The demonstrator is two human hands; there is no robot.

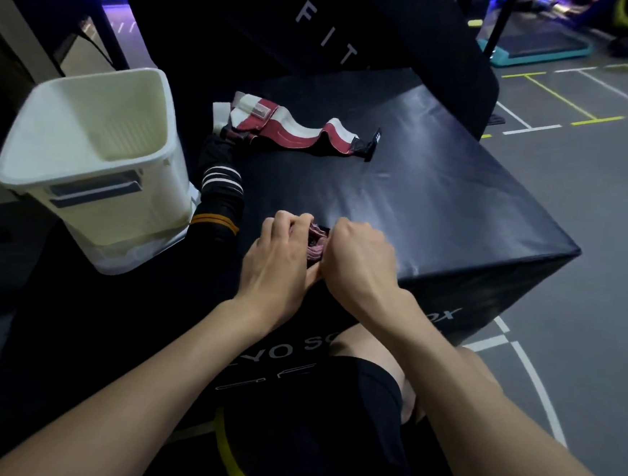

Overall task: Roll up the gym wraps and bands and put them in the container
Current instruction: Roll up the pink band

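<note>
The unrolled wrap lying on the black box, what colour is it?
Dark red and white stripes on the wrap, seen in the head view.

Single view from the camera on my head, angled forward and down across my forearms. It sits close over the black box (441, 180) where my hands meet near frame centre, wide enough to take in the white bin (86, 152) and gym floor (589, 207).

We are looking at a dim scene; a pale sheen is glaring off the black box top (434, 164), blue light is glowing at upper left, and the wide lens is bending the edges.
</note>
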